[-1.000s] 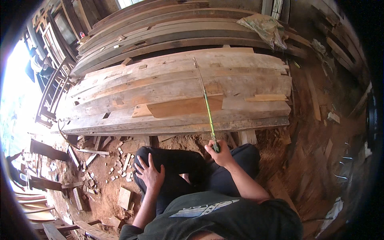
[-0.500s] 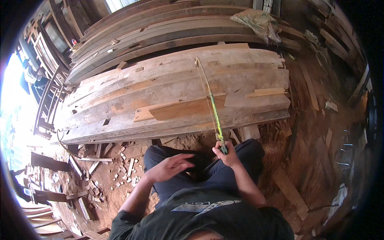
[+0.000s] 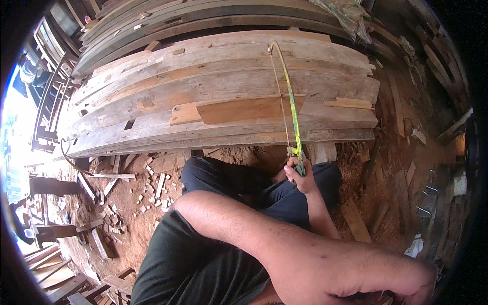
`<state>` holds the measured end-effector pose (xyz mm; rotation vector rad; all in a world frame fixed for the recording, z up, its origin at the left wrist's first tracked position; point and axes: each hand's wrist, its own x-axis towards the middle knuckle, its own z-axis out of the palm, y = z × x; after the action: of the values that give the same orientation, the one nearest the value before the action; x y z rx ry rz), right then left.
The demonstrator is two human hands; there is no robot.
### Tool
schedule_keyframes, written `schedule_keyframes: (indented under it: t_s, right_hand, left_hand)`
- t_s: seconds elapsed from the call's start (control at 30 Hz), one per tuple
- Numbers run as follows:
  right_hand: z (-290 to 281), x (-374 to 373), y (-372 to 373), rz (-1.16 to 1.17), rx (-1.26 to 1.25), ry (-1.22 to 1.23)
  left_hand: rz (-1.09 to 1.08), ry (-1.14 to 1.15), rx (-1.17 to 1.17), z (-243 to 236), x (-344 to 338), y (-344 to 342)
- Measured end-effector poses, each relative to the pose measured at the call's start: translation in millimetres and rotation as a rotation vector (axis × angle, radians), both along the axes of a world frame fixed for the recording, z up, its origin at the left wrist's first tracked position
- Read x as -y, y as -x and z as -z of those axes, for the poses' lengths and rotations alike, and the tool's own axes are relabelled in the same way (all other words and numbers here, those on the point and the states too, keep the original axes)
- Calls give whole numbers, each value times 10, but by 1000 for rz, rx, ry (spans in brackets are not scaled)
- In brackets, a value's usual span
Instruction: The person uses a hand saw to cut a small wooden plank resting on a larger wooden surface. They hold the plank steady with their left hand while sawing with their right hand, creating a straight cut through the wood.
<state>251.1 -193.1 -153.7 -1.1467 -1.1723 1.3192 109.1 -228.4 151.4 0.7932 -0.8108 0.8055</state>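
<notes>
My right hand (image 3: 299,174) is closed round the green handle of a bow saw (image 3: 292,96), above my right knee. The saw's curved yellow-green frame points up and away, its thin blade along the left side, over the timber planks (image 3: 178,89). Across the picture's lower part, very near the camera, reaches my left arm. My left hand (image 3: 351,272) is raised at the lower right; its fingers run out at the bottom edge, so their grip cannot be told. Beneath the saw's line lies a reddish-brown board (image 3: 239,110), with a shorter light board (image 3: 186,114) beside it.
Split light strips (image 3: 351,102) rest on the planks' right side. Small wood offcuts (image 3: 160,185) litter the earth floor at left. Behind stand long stacked beams (image 3: 203,25) with a plastic sack (image 3: 345,18). A wooden chair frame (image 3: 51,112) stands at far left.
My left hand has swung from over my lap up and right, close to the camera. The saw, still in my right hand, appears slightly farther right, and the whole view has shifted.
</notes>
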Motion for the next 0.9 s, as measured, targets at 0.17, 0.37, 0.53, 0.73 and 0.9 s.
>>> schedule_keyframes:
  t_s: [0.17, 0.37, 0.53, 0.73, 0.9]
  right_hand:
    - [74, 8, 77, 24, 45, -11]
    - [81, -47, 55, 50, -30, 5]
    - [112, -74, 19, 5, -10, -39]
    - [90, -78, -9, -15, 132, -50]
    - [37, -121, -3, -37, 96, -32]
  left_hand:
    - [122, 113, 24, 9, -91, 31]
    - [-13, -164, 65, 291, -331, -144]
    - [101, 41, -533, 1046, -682, 327]
    - [-1192, -344, -788, 1133, -984, 1164]
    - [-1674, -321, -557, 496, -663, 1715]
